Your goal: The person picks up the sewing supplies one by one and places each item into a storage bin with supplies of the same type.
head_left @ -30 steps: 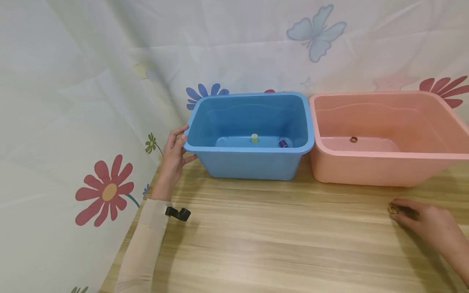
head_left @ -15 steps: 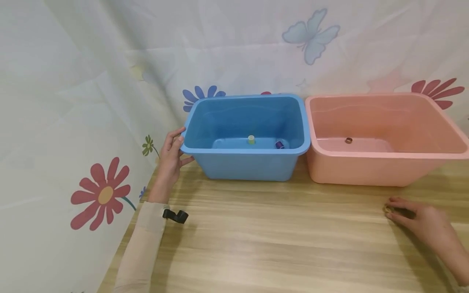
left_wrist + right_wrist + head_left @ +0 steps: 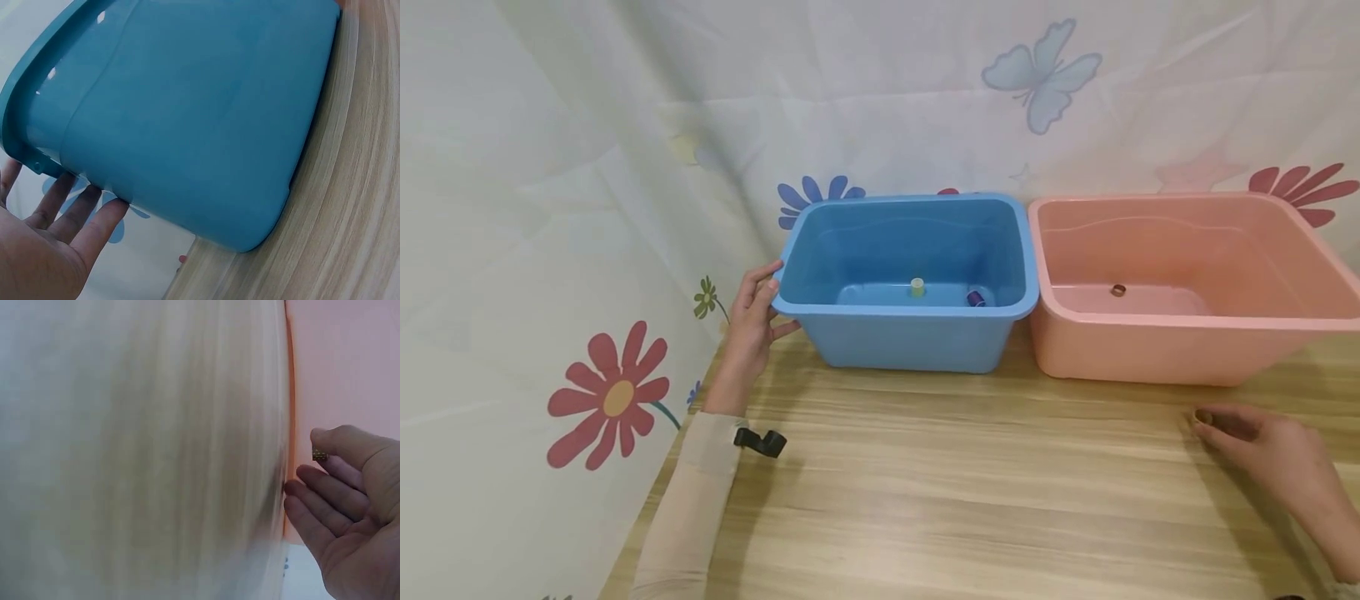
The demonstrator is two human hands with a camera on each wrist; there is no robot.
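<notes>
In the head view my left hand (image 3: 752,321) touches the left end of the blue plastic bin (image 3: 910,342). In the left wrist view its fingers (image 3: 103,225) are nearly straight, tips against the bin's wall and rim. Thumb and forefinger of my right hand (image 3: 1273,454) pinch a small brass ring thimble (image 3: 319,454) with a dotted surface, low over the table in front of the pink plastic bin (image 3: 1150,354). The other fingers of that hand extend loosely. Inside the blue bin are a pale green thread spool (image 3: 917,287) and a purple thread spool (image 3: 976,298). A similar brass ring (image 3: 1117,290) lies in the pink bin.
Both bins stand side by side at the back of the wooden table (image 3: 970,492). Behind and to the left hangs a white curtain (image 3: 880,108) printed with flowers and a butterfly. My left wrist carries a black mount (image 3: 762,442).
The head view has shifted slightly. In my right hand's fingertips the ring thimble has turned a little. My left hand has stayed at the blue bin's edge.
</notes>
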